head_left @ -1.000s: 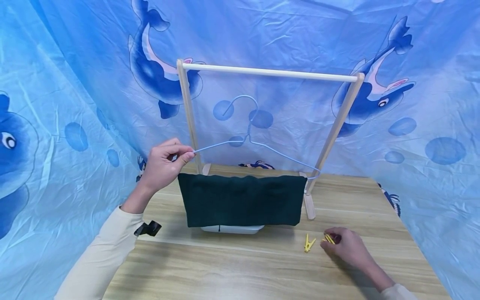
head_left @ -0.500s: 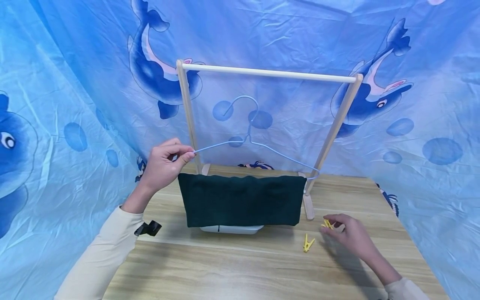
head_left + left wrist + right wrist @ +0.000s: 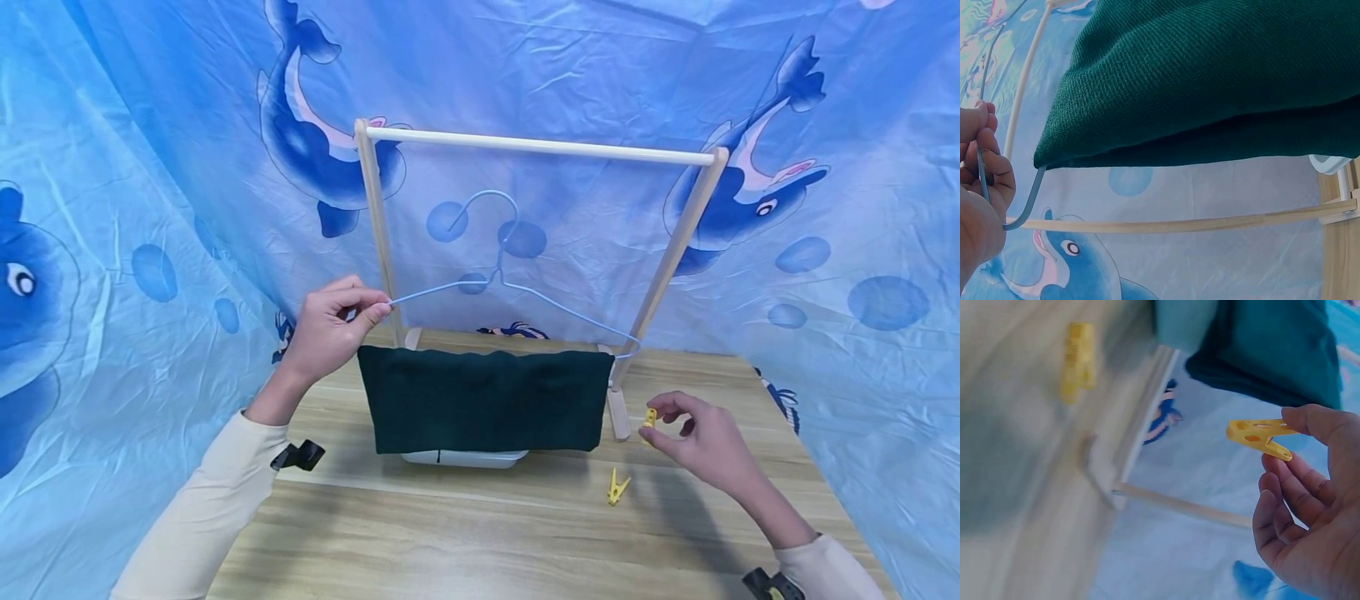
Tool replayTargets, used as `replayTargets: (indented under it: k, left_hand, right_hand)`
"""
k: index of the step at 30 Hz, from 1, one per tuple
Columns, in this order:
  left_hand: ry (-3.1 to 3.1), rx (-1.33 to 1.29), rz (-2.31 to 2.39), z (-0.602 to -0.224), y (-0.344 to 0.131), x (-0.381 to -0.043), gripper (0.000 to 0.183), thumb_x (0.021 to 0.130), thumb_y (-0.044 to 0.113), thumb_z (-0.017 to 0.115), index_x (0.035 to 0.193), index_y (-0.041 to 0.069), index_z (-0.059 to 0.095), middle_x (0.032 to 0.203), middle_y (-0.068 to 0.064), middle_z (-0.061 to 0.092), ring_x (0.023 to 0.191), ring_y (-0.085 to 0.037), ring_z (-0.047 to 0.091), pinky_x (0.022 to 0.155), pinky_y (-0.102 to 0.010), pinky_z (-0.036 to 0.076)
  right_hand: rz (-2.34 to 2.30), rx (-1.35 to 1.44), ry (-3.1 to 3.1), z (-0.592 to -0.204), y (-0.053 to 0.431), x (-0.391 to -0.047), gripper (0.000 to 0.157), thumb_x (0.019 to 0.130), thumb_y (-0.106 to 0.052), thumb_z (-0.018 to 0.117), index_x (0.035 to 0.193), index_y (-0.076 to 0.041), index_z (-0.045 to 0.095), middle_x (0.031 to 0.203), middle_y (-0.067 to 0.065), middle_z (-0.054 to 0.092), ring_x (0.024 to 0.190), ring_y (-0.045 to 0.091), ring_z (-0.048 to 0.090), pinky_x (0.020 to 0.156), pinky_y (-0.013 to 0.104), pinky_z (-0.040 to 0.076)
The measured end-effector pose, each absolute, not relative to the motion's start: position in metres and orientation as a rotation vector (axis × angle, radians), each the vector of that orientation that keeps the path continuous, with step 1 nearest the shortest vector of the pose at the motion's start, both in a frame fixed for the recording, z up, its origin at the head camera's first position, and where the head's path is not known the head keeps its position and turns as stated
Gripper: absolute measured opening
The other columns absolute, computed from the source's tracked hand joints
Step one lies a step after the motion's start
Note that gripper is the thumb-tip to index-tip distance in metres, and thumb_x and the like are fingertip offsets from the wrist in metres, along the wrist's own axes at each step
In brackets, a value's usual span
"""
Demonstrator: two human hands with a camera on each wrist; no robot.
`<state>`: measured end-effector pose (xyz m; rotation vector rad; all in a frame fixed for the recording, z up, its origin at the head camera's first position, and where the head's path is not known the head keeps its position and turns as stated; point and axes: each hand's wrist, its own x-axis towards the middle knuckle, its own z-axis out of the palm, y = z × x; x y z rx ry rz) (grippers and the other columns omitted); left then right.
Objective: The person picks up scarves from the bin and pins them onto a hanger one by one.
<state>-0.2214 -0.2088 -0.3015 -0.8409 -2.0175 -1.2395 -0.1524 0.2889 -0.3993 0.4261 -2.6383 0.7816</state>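
A light-blue wire hanger (image 3: 442, 288) is pinched at its left shoulder by my left hand (image 3: 330, 329). Over its lower bar hangs a folded dark green cloth (image 3: 487, 402), seen close up in the left wrist view as a ribbed fabric (image 3: 1197, 81). To the right of the cloth, my right hand (image 3: 705, 437) pinches a yellow clothespin (image 3: 650, 417) above the table. The right wrist view shows this clothespin (image 3: 1257, 434) between thumb and fingertips, held by its handle ends. A second yellow clothespin (image 3: 617, 487) lies on the table, below the right hand's fingers.
Behind the hanger stands a wooden rack with a white crossbar (image 3: 540, 146) and a right post (image 3: 675, 258). A white object (image 3: 468, 459) shows beneath the cloth, mostly hidden. Blue dolphin-print sheeting (image 3: 862, 208) surrounds the wooden table (image 3: 450, 542) at back and sides.
My right hand has picked one yellow clothespin up off the table and raised it, moving slightly away from me. The left hand, hanger and cloth have stayed in place.
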Motion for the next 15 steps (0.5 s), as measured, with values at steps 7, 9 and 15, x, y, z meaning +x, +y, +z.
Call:
replayTargets:
  k: [7, 9, 15]
  left_hand:
    - [-2.021, -0.842, -1.233, -0.302, -0.209, -0.222, 0.010, 0.087, -0.010, 0.074, 0.092, -0.003, 0.079, 0.070, 0.000, 0.052, 0.061, -0.012, 0.040, 0.054, -0.027, 0.030]
    - [-2.019, -0.842, -1.233, -0.302, -0.209, -0.222, 0.010, 0.087, -0.010, 0.074, 0.091, -0.003, 0.079, 0.070, 0.000, 0.052, 0.061, -0.012, 0.040, 0.054, -0.027, 0.030]
    - [-2.015, -0.842, -1.234, -0.302, -0.209, -0.222, 0.011, 0.087, -0.010, 0.074, 0.091, -0.001, 0.079, 0.070, 0.000, 0.052, 0.061, -0.012, 0.040, 0.054, -0.025, 0.030]
  right_hand:
    - [0.773, 0.543, -2.547, -0.364, 0.275, -0.153, 0.030, 0.078, -0.015, 0.089, 0.102, -0.011, 0.073, 0.090, -0.001, 0.072, 0.080, 0.000, 0.058, 0.063, 0.023, 0.052]
    - [0.771, 0.577, -2.519, -0.353, 0.272, -0.153, 0.031, 0.077, -0.015, 0.090, 0.102, -0.011, 0.072, 0.089, -0.001, 0.072, 0.080, 0.000, 0.059, 0.064, 0.021, 0.051]
    - [0.804, 0.681, -2.470, -0.325, 0.256, -0.152, 0.031, 0.080, -0.015, 0.088, 0.105, -0.014, 0.071, 0.091, -0.006, 0.072, 0.083, 0.000, 0.061, 0.068, 0.017, 0.050]
